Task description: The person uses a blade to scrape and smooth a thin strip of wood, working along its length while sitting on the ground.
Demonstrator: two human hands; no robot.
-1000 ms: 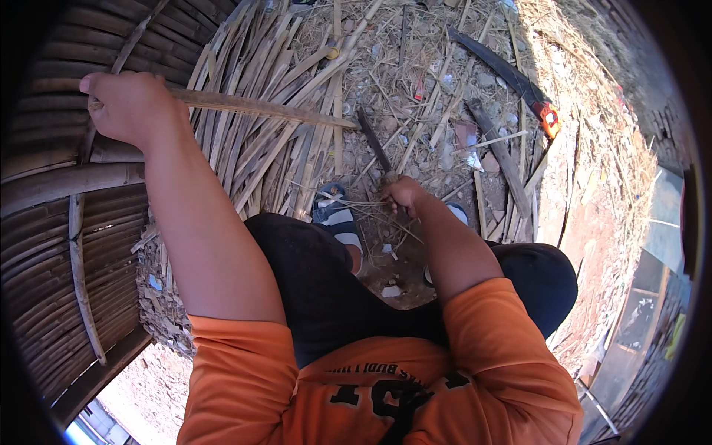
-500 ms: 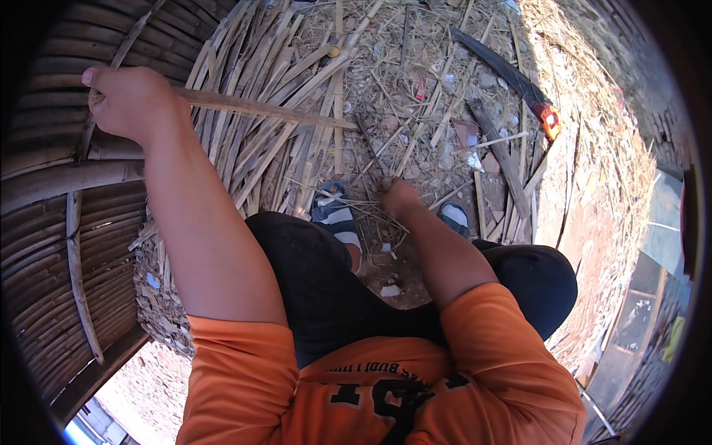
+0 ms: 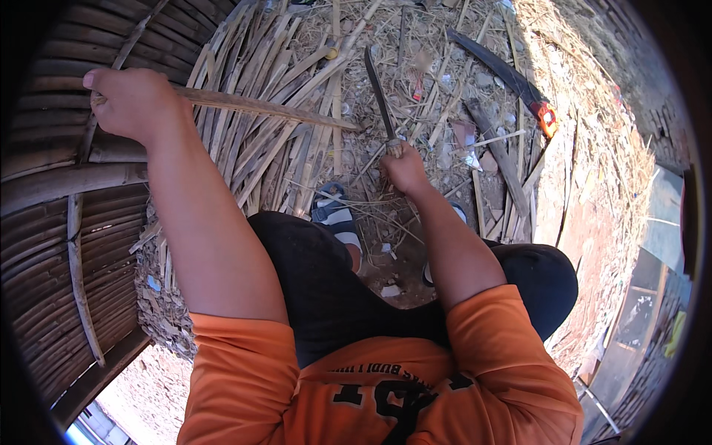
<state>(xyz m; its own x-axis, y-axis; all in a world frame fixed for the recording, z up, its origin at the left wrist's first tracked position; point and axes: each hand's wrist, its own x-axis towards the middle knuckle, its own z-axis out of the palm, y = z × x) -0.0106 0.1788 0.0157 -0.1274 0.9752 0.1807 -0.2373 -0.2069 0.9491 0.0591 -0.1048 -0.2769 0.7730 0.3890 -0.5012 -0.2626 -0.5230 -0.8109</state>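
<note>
My left hand (image 3: 133,104), raised at the far left, is closed round one end of a bamboo strip (image 3: 274,111). The strip stretches right, above a pile of split bamboo, and its free end is near the middle of the view. In front of me my right hand (image 3: 406,167) grips the handle of a machete (image 3: 380,93). Its long dark blade points away from me and leans slightly left. The blade stands apart from the strip's tip, just to the right of it.
Many bamboo strips (image 3: 248,89) lie heaped at the left beside a slatted bamboo wall (image 3: 44,252). A hand saw (image 3: 500,70) with an orange handle rests at the far right. Near it lies a dark wooden piece (image 3: 498,148). Shavings and scraps cover the ground round my sandalled feet.
My right hand has risen away from me, and the machete's blade has swung up and away from the strip's end. My left hand and the strip have hardly moved.
</note>
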